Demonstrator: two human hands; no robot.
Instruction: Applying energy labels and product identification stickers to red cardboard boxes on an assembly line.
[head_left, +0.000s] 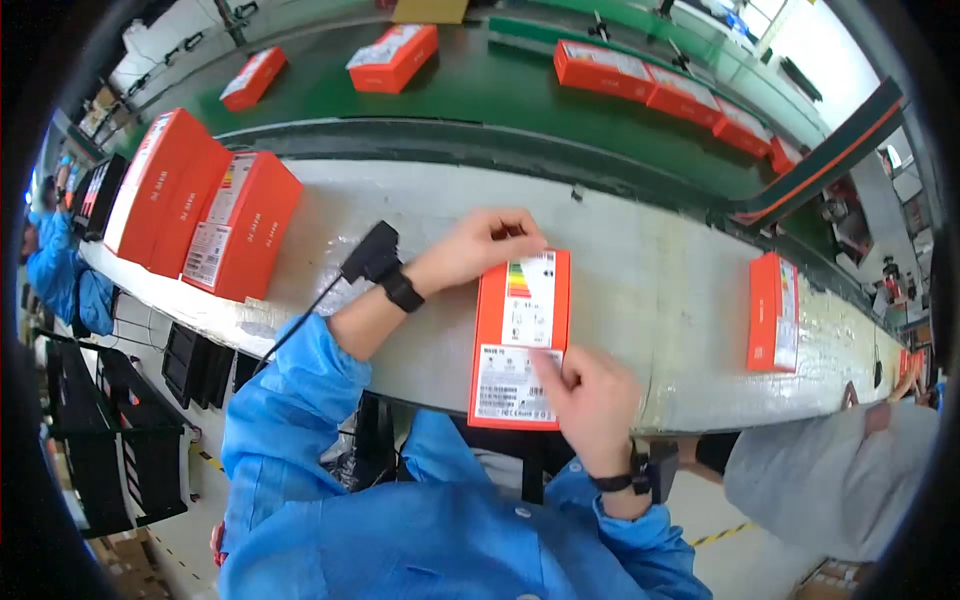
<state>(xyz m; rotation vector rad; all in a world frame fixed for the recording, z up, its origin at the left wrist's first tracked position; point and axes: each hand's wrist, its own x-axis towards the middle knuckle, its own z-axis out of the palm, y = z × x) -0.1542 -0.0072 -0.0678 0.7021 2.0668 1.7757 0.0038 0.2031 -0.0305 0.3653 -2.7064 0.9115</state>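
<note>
A red box with a white printed label and a colour-barred sticker lies in front of me at the near edge of the bench. At its far end, my left hand is curled, with its fingertips at the top edge; anything pinched between them is too small to make out. My right hand is closed against the box's near right side. Its thumb presses on the white label, while the other fingers are bent and partly hidden. Both wrists wear dark straps, with a black device and cable by the left one.
Standing red boxes are at the bench's left, and another red box stands at its right. Beyond the pale bench, a green conveyor carries several red boxes. A person in grey is close on my right; black crates stand lower left.
</note>
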